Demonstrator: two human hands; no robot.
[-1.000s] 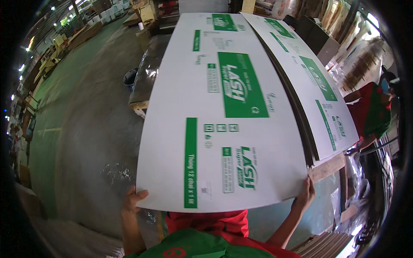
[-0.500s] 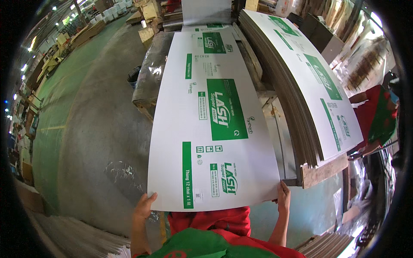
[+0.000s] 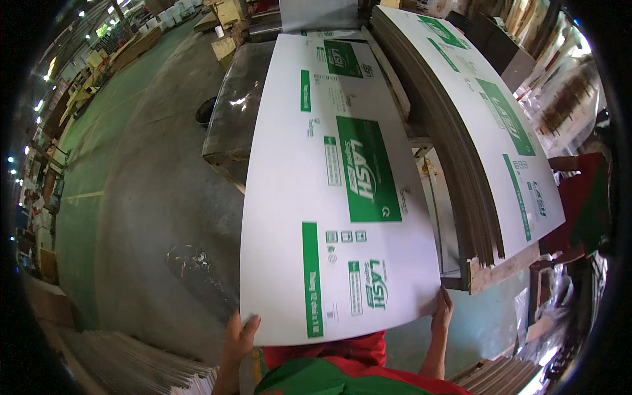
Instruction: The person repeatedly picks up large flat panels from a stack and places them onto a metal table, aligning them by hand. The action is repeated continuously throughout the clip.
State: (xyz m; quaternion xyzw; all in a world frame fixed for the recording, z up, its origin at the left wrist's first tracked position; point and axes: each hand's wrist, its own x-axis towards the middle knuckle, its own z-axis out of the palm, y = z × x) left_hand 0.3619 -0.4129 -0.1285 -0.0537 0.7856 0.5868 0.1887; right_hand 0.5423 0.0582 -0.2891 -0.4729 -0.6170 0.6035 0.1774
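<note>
A long white cardboard sheet (image 3: 283,197) with green printed panels stretches away from me over a dark-topped table (image 3: 230,125). My left hand (image 3: 239,334) grips its near left corner, thumb on top and fingers hidden underneath. At the near right corner my right hand (image 3: 442,309) is closed on the sheet's edge. The far end lies by a grey metal panel (image 3: 319,16), where another printed sheet shows beneath it.
To the right rises a tall stack of similar printed sheets (image 3: 474,125) on a wooden pallet (image 3: 503,268). Beside it stands a co-worker in red and green (image 3: 589,204). More stacked cardboard (image 3: 131,359) lies at the lower left, and clear plastic film (image 3: 191,263) on the floor.
The held sheet has come slightly toward me and to the right in view, its far end drawing off the sheet beneath. Both hands moved with it, keeping their grip.
</note>
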